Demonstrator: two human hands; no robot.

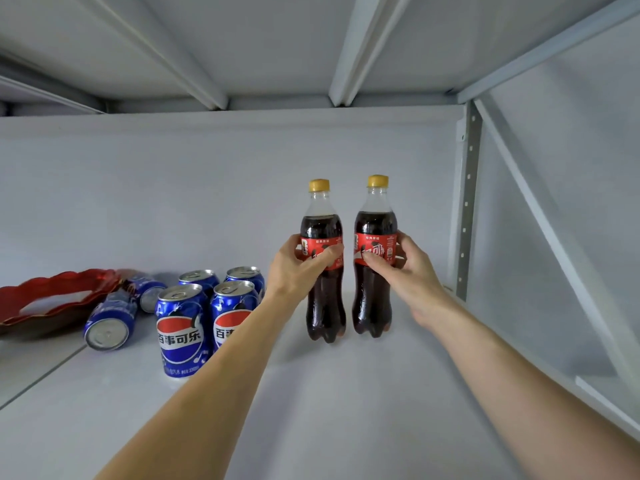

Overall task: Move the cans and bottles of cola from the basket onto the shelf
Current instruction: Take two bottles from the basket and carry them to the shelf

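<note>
Right now both hands are on bottles at the middle of the white shelf (346,393). Left hand (298,268) is closed around the red label of the left cola bottle (323,261), thumb across the front, fingers wrapped behind. Right hand (407,268) is closed around the label of the right cola bottle (374,258), thumb on the front. Both bottles upright, yellow caps on, dark cola filling them to about the shoulder, bases down at the shelf surface; cannot tell if they fully rest on it or are held just off. The two bottles stand just beside each other with a narrow gap, not touching.

Left of the bottles, four blue cola cans stand upright in a tight two-by-two block: near-left can (181,329), near-right can (230,311) partly hidden by the left forearm, far-left can (200,280), far-right can (246,276). Further left, two more blue cans lie on their sides: one near (109,320) with its end facing the camera, one behind it (147,289). Both lie against a red scalloped basket (52,299) at the far left edge; whether it holds anything cannot be told.

Grey metal upright (467,209) with holes stands at the right rear of the shelf. Another shelf's underside (277,46) is overhead.
</note>
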